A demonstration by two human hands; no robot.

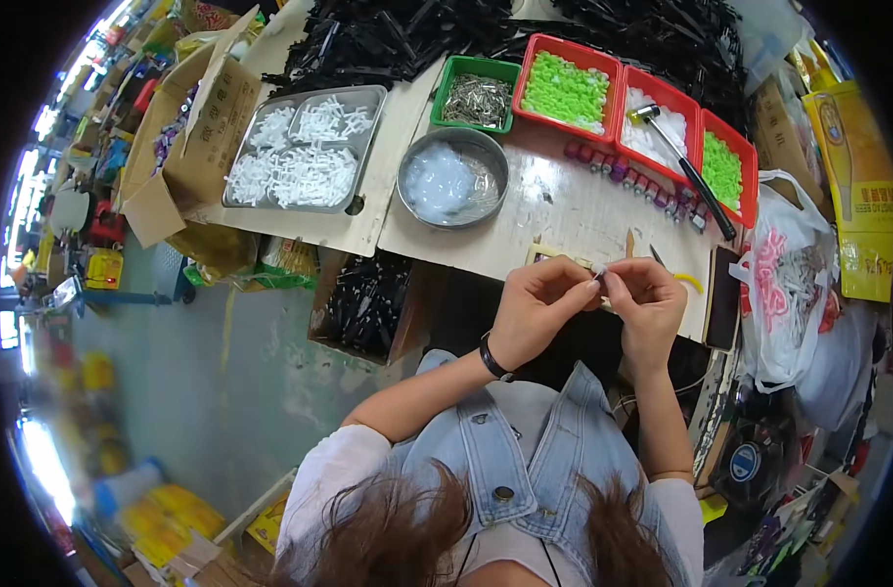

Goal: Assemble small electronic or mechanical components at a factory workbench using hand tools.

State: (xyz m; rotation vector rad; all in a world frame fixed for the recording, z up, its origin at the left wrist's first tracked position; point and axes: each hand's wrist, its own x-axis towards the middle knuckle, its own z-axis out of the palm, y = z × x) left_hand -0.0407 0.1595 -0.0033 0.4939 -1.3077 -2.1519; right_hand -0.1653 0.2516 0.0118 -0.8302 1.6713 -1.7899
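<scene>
My left hand point(541, 309) and my right hand point(648, 305) meet over the table's front edge, fingertips pinched together. Between them is a small part point(599, 271), whitish with a dark bit, mostly covered by the fingers and too small to name. Just behind the hands, a pointed wooden piece point(630, 242) and a thin dark pointed tool point(657, 255) lie on the table. A yellow curved handle point(689, 282) shows beside my right hand. Farther back, a row of small red and purple pieces point(642, 183) lies in front of the red trays.
Red trays point(615, 124) hold green and white pieces, with a hammer point(696, 176) across them. A green tray point(511, 126) of metal pins, a round metal tin point(453, 224) and a compartment tray point(380, 95) of white parts stand leftward. Black parts point(368, 39) are heaped behind.
</scene>
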